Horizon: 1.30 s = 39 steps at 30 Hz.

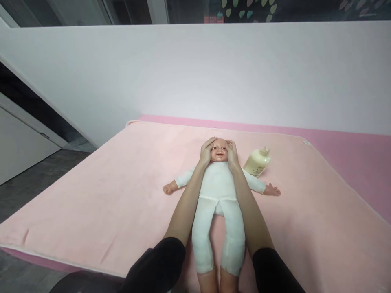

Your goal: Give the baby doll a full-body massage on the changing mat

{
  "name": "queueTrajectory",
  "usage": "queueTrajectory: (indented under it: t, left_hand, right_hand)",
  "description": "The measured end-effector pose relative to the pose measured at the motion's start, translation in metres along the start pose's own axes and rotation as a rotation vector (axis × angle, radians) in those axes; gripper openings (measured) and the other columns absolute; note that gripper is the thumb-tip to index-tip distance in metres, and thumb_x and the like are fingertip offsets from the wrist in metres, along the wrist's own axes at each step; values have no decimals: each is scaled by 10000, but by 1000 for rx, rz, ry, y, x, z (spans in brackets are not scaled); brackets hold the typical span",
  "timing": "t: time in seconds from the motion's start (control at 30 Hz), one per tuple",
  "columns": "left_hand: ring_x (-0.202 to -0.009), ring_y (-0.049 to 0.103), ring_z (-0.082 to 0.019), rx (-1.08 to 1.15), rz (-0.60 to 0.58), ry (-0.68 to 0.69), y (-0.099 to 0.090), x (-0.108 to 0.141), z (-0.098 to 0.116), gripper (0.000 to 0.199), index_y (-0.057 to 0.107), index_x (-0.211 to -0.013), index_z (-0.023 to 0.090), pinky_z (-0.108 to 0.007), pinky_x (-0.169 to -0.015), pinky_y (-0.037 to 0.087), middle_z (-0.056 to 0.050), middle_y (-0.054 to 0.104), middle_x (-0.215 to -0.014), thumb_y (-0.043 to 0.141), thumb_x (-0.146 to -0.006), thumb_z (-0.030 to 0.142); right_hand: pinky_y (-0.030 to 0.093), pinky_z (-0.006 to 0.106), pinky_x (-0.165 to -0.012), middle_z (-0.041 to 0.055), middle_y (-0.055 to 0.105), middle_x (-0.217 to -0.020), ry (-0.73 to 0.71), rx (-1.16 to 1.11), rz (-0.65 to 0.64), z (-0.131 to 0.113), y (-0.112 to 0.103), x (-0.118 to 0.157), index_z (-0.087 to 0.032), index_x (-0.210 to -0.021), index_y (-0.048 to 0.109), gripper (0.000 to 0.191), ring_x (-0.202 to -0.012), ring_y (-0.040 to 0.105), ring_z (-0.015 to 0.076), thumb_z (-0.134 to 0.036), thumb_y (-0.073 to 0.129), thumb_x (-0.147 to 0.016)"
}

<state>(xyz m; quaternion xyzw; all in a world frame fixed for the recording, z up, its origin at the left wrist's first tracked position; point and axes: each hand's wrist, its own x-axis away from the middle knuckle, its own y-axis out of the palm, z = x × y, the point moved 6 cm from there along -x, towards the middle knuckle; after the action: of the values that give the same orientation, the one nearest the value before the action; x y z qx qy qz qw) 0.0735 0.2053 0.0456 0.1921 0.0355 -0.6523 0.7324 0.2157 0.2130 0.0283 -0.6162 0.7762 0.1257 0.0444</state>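
A baby doll [218,181] with a white cloth body lies face up on a pink mat [122,195], arms spread and legs toward me. My left hand [207,151] rests against the left side of its head, fingers laid up over the temple. On the other side, my right hand [232,152] lies along the head in the same way, fingertips near the forehead. Both hands are spread on the head rather than closed round it. A pale yellow pump bottle [257,162] leans beside the doll's arm on the right.
Behind the mat stands a white wall [214,73] with dark windows above it. A pink surface [351,162] shows past the mat's right edge. Grey floor [15,268] and a white door panel [24,142] are at the left.
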Motion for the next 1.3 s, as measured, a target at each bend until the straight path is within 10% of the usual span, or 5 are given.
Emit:
queueTrajectory:
  t: [0.63, 1.3]
  left_hand:
    - [-1259, 499, -228, 30, 26, -33, -1, 2, -1, 264, 725, -964, 183, -369, -1103, 344, -61, 621, -1260, 638, -716, 198]
    - [-1231, 520, -226, 23, 35, 1, 0, 0, -5, 236, 717, -957, 166, -354, -1102, 347, -63, 647, -1213, 567, -782, 218]
  right_hand:
    - [393, 377, -1015, 70, 611, -1157, -102, 48, -36, -12, 2, 8, -197, -1027, 590, 403, -1135, 527, 206, -437, 626, -706]
    - [373, 378, -1044, 64, 643, -1116, 13, -46, 33, -2, -2, 0, -161, -946, 625, 278, -1101, 554, 184, -225, 452, -739]
